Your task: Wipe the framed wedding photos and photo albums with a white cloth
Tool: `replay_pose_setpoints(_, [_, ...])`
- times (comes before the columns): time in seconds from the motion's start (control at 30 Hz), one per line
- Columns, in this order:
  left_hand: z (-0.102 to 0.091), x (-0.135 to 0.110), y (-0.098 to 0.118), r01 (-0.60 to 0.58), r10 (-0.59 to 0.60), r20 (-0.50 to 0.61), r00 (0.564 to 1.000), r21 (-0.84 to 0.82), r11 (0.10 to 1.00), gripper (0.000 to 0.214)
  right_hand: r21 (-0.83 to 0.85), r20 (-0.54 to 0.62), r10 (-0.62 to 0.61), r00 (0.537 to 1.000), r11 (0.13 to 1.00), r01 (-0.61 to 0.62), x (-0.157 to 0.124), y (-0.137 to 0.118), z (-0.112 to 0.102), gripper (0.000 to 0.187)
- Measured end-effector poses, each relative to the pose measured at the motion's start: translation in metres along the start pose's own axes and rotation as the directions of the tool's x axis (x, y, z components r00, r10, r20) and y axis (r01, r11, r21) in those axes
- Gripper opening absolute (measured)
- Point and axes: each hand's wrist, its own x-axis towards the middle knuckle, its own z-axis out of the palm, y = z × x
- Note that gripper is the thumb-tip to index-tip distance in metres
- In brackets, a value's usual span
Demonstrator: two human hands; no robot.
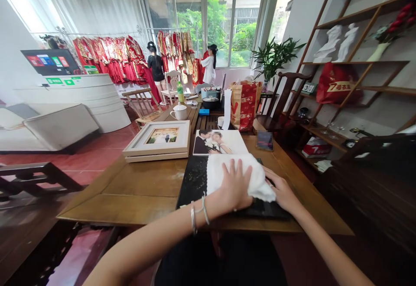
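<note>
My left hand (236, 183) lies flat with spread fingers on a folded white cloth (216, 171). The cloth rests on a black, speckled flat board (193, 184) on the wooden table. At the cloth's right edge is my right hand (281, 190), its fingers stretched out along the board's side and partly hidden by the cloth. Just beyond the cloth lies a print of a couple in wedding clothes (221, 142). To its left, a pale frame with a small picture (134, 146) sits on what looks like another frame.
Further back on the wooden table (130, 186) stand a white teapot (179, 112), a green-capped bottle (180, 92) and a red patterned paper bag (245, 106). A small dark framed item (264, 141) is near the right edge. Two people stand by racks of red garments (112, 58).
</note>
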Motion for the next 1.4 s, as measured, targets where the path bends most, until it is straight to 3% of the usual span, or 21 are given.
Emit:
replay_pose_setpoints(0.1, [0.008,0.023,-0.019,-0.016,0.02,-0.086,0.996,0.045,0.999,0.078,-0.026,-0.012,0.0,1.0,1.0,0.0,0.0,-0.001,0.001,0.04])
replay_pose_setpoints(0.2, [0.011,0.019,-0.018,-0.037,0.044,-0.111,0.993,0.061,0.997,0.078,-0.039,-0.013,-0.008,1.0,0.999,0.007,0.001,-0.002,0.001,0.041])
replay_pose_setpoints(0.27, [0.01,0.001,-0.006,-0.071,0.076,-0.091,0.993,0.059,0.996,0.08,-0.04,-0.008,-0.012,1.0,0.999,0.011,0.001,-0.003,0.001,0.042])
replay_pose_setpoints(0.43, [0.009,-0.073,0.028,-0.168,0.169,-0.041,0.985,0.033,0.985,0.097,-0.037,-0.009,-0.017,1.0,0.999,0.016,0.0,-0.004,-0.001,0.038])
replay_pose_setpoints(0.53, [0.003,-0.097,0.031,-0.23,0.23,-0.004,0.973,-0.014,0.973,0.098,-0.056,-0.006,-0.012,1.0,0.998,0.012,0.0,-0.004,-0.002,0.037])
replay_pose_setpoints(0.6, [-0.003,-0.091,0.022,-0.218,0.22,0.04,0.975,-0.051,0.975,0.091,-0.058,-0.011,-0.014,1.0,0.998,0.013,0.0,-0.004,-0.002,0.037])
replay_pose_setpoints(0.7, [-0.008,-0.055,0.003,-0.154,0.156,0.054,0.986,-0.046,0.987,0.082,-0.047,-0.031,-0.022,0.999,0.999,0.02,0.0,-0.004,-0.002,0.036])
replay_pose_setpoints(0.83, [-0.001,0.002,-0.019,-0.129,0.13,-0.087,0.988,0.02,0.991,0.075,-0.055,-0.045,-0.026,0.999,0.998,0.024,-0.001,-0.003,-0.002,0.037])
replay_pose_setpoints(0.93, [0.006,0.017,-0.023,-0.151,0.156,-0.127,0.979,0.046,0.987,0.075,-0.071,-0.034,-0.031,0.999,0.997,0.028,-0.001,-0.003,-0.004,0.038])
replay_pose_setpoints(1.03, [0.006,-0.002,-0.014,-0.167,0.173,-0.125,0.977,0.057,0.984,0.078,-0.076,-0.024,-0.03,0.999,0.997,0.028,-0.002,-0.005,-0.005,0.038])
replay_pose_setpoints(1.27, [0.003,-0.086,0.02,-0.234,0.236,-0.068,0.969,0.03,0.972,0.092,-0.062,-0.029,-0.033,0.999,0.998,0.031,-0.002,-0.004,-0.005,0.036])
replay_pose_setpoints(1.4, [0.002,-0.088,0.016,-0.237,0.235,-0.056,0.97,-0.027,0.971,0.091,-0.073,-0.022,-0.031,0.999,0.997,0.029,-0.002,-0.003,-0.004,0.036])
